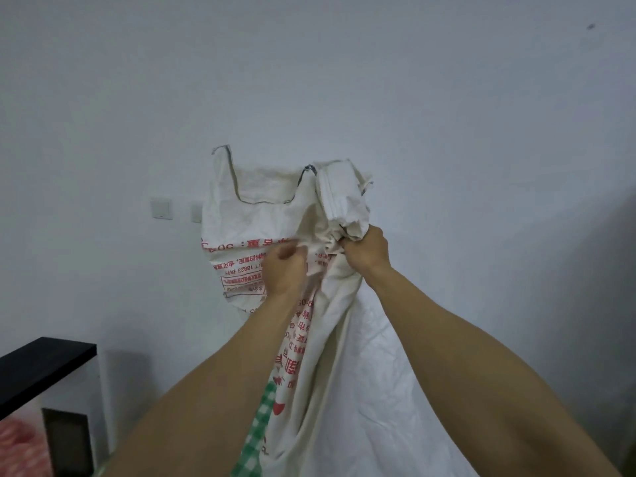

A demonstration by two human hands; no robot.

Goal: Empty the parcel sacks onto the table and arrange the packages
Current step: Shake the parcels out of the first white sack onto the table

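Note:
I hold a white woven parcel sack [254, 215] with red printing and a green checked patch up in front of the wall, its bottom end upward. My left hand [283, 270] grips a fold of the printed cloth. My right hand [366, 250] is clenched around a gathered bunch of the sack just right of it. The sack hangs down between my forearms, out of the frame at the bottom. No packages and no table are in view.
A plain white wall [447, 115] fills the background, with two wall switches [161, 208] left of the sack. A black shelf edge [44, 366] juts in at lower left, with a pink patterned thing [17, 449] below it.

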